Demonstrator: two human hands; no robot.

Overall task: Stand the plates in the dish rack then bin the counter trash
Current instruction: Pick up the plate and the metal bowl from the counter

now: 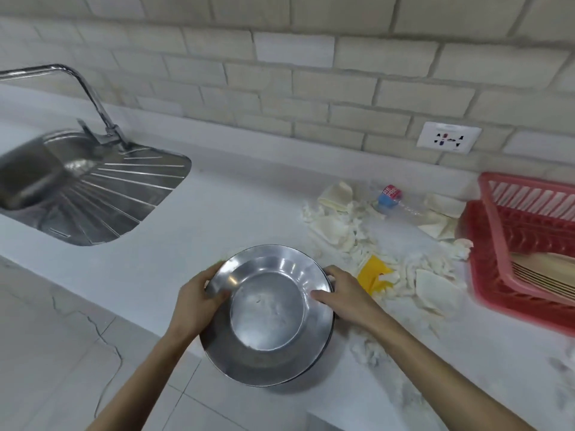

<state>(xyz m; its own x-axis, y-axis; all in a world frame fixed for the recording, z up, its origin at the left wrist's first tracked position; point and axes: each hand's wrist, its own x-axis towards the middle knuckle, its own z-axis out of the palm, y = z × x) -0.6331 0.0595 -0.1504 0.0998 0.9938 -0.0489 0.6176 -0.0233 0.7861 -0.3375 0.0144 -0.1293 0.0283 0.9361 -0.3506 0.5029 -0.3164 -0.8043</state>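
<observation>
Now, steel plates [267,318]: a stack of deep-rimmed plates is hovering over the front edge of the counter, the top one lying face up with nothing in it; a second dark rim is showing beneath it at the right.
Left hand [196,301]: it is gripping the stack's left rim, thumb curling over the top, fingers going underneath.
Right hand [345,293]: it is gripping the right rim, thumb lying on the inner slope, fingers wrapping round the outer edge.
Dish rack [480,253]: a red slotted tray is sitting at the far right of the counter [217,213], well apart from the plates.
Pink basket [494,225]: it is resting tilted in the rack and holding pale flat pieces, too blurred to name.
Counter trash: crumpled tissues [333,228], a yellow wrapper [373,272] and a clear plastic bottle [395,202] with a blue-and-red label are lying between the plates and the rack.
Sink [31,175]: the steel basin is sitting at the left under the faucet [90,91]; its contents are too blurred to tell.
</observation>
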